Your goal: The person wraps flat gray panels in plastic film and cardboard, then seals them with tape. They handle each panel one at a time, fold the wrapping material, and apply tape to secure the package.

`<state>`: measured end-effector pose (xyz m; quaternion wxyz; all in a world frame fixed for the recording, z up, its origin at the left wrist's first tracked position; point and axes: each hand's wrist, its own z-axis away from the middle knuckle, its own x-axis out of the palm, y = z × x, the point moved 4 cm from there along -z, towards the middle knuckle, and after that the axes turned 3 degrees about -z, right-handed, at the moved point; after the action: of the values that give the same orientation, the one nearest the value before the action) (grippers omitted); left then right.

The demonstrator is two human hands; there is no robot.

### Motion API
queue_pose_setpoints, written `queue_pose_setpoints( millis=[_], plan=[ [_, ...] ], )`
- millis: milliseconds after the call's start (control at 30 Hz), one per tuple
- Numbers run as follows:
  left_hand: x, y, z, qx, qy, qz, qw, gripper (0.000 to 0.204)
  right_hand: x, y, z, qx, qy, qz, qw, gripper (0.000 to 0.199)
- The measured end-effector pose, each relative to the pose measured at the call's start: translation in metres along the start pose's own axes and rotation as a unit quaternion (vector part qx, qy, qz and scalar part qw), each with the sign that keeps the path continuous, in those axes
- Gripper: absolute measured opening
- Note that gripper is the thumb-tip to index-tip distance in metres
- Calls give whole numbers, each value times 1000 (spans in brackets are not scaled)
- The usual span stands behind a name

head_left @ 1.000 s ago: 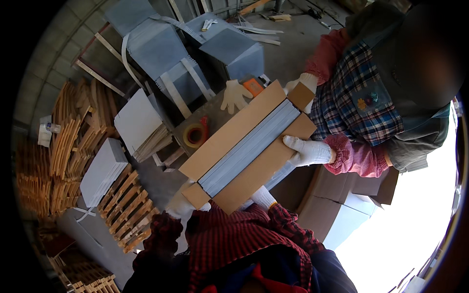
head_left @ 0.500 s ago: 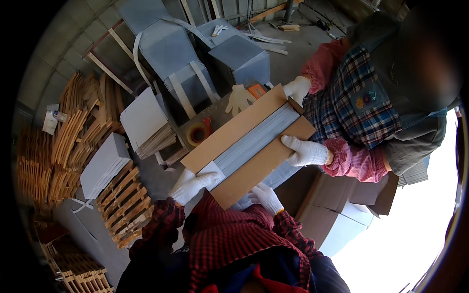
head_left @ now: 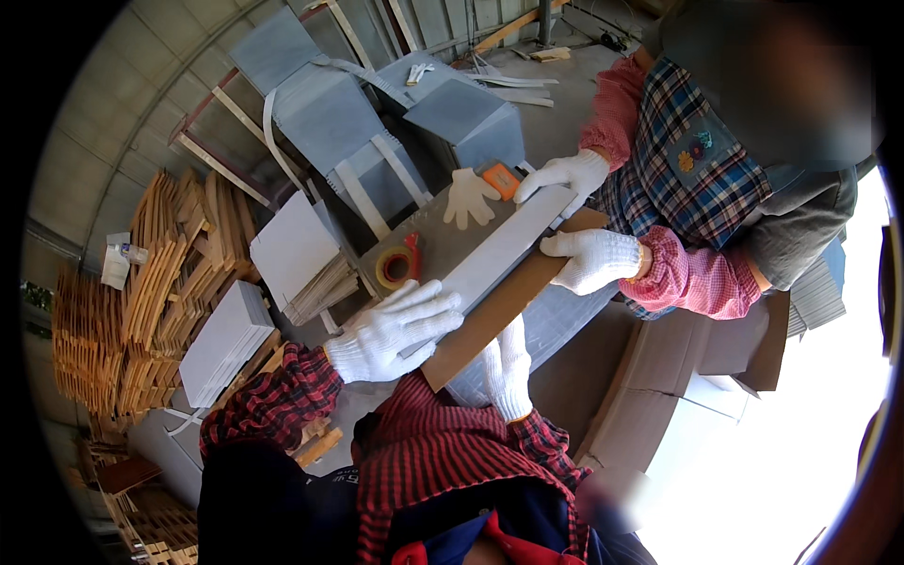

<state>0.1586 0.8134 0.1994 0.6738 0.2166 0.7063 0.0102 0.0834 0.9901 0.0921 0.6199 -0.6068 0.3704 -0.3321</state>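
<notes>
OK, your left hand was open, fingers extended flat over the lower-left end of the long carton at mid-frame. Your right hand was just below its brown flap, fingers partly hidden, grip unclear; co-worker's gloved hands were at its upper-right end.

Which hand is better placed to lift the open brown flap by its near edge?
Probably your right hand: it is right at the near edge of the brown flap. Your left hand lies over the left end of the white strip, farther from that edge.
</notes>
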Motion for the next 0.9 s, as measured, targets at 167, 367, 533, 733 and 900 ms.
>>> queue_pose_setpoints(
  millis=[167,367,533,733,900],
  plan=[
    [-34,-20,-38,101,-104,35,989,41,28,-14,-8,15,69,-54,996,67],
    [23,-60,-83,127,29,32,991,62,69,8,-2,57,138,-307,940,55],
    [50,-47,-77,48,55,135,988,61,87,-10,-1,87,277,-218,932,60],
    [59,-53,-79,3,62,224,973,69,100,-29,4,78,312,-45,946,63],
    [59,-62,-72,-30,124,447,885,66,106,-47,-4,84,311,147,935,62]
  ],
)
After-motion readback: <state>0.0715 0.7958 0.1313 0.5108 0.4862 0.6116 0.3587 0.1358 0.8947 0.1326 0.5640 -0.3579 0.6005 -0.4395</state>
